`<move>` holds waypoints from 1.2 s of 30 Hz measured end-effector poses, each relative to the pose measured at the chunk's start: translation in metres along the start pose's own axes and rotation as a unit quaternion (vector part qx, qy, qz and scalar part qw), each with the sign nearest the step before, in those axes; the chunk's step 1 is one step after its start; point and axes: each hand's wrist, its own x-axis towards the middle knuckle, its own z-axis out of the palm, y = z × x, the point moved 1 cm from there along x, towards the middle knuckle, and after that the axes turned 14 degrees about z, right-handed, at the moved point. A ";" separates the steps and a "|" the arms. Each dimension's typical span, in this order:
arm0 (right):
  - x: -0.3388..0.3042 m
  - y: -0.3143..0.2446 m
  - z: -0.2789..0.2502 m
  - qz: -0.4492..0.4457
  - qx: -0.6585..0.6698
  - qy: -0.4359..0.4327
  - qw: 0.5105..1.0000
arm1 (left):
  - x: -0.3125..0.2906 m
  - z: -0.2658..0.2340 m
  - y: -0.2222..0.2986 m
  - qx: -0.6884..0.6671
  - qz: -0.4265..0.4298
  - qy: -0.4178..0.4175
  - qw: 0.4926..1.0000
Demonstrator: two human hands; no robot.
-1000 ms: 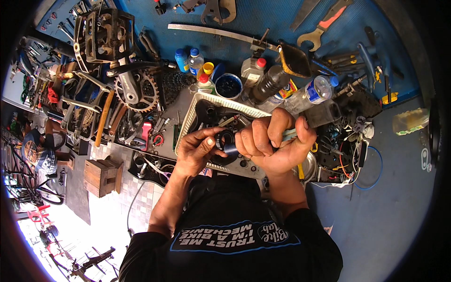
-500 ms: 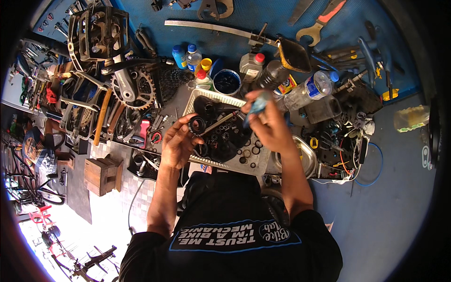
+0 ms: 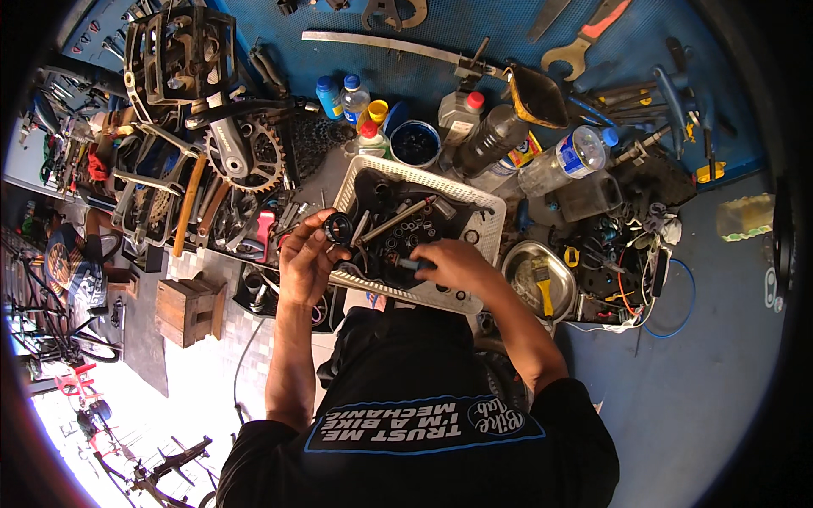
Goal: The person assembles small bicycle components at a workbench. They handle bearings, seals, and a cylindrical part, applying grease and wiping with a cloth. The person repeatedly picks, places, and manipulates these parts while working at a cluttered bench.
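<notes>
My left hand (image 3: 305, 264) is closed around a black ring-shaped part (image 3: 339, 227), held up at the near left side of a cream plastic basket (image 3: 496, 222). Inside the basket, my right hand (image 3: 456, 267) reaches low over loose parts, its fingers closed on a small blue thing (image 3: 413, 264) whose kind I cannot make out. Around those fingers lie small rings (image 3: 410, 229), a long metal rod (image 3: 394, 223) and dark parts on a black sheet. My right hand covers some of the rings.
Right of the basket sits a metal tray (image 3: 571, 286) holding a yellow-handled brush (image 3: 544, 288). Behind stand a tub of dark blue stuff (image 3: 415, 144), bottles (image 3: 495, 135) and a tilted clear bottle (image 3: 563, 165). A crankset (image 3: 241, 157) and many tools crowd the left.
My right hand has come down and left from the far right of the basket into it, uncovering the tray and brush. My left hand still holds the ring-shaped part, now turned slightly and further left.
</notes>
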 end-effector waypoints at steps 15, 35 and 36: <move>0.023 -0.011 -0.038 0.007 0.062 0.269 0.961 | 0.000 0.006 0.000 0.044 -0.021 -0.021 0.999; 0.141 0.015 -0.096 0.148 0.113 -0.037 0.982 | -0.013 0.020 0.002 0.041 -0.005 -0.009 0.999; 0.139 0.016 -0.097 0.145 0.137 -0.039 0.979 | -0.012 0.020 0.002 0.040 -0.006 -0.008 0.999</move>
